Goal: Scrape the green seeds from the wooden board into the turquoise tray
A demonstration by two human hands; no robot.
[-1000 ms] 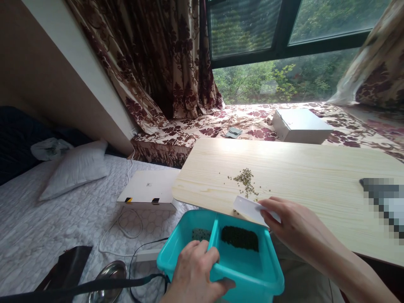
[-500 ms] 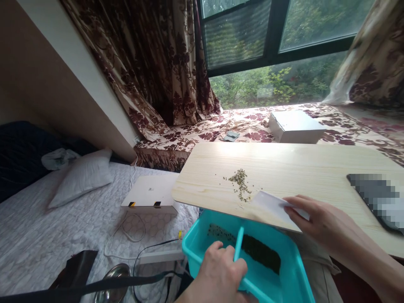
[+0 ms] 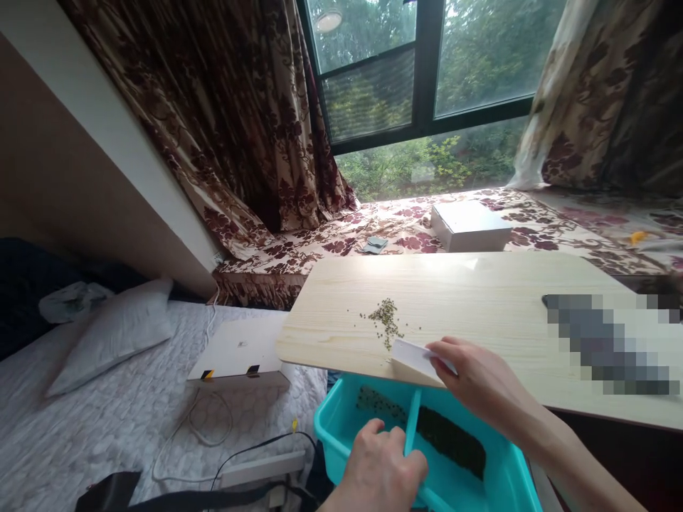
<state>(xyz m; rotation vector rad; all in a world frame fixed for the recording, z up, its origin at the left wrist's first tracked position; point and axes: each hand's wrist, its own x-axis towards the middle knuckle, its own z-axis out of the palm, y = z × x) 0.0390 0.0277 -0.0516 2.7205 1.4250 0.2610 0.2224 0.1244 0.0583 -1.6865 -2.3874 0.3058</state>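
Note:
My right hand (image 3: 469, 370) pinches a flat white card (image 3: 413, 355), its edge resting on the pale wooden tabletop (image 3: 480, 299) near the front edge. Just beyond the card lies a loose pile of small green mung beans (image 3: 387, 317), with a few strays around it. Below that edge is a turquoise divided bin (image 3: 331, 451). My left hand (image 3: 381, 466) is closed around its middle divider (image 3: 413, 419). Scattered beans lie in the left compartment; a thick dark green layer (image 3: 451, 441) covers part of the right one. My left fingertips are partly hidden.
A blurred-out dark flat object (image 3: 608, 345) lies on the tabletop at right. A white box (image 3: 469, 224) and a grey cloth (image 3: 376, 244) sit on the window ledge. Left, the bed holds another white box (image 3: 240, 348), cables and a power strip (image 3: 261, 469).
The camera view has turned somewhat to the right. My right hand and the card have moved left along the table's front edge, closer beneath the bean pile. My left hand keeps its hold.

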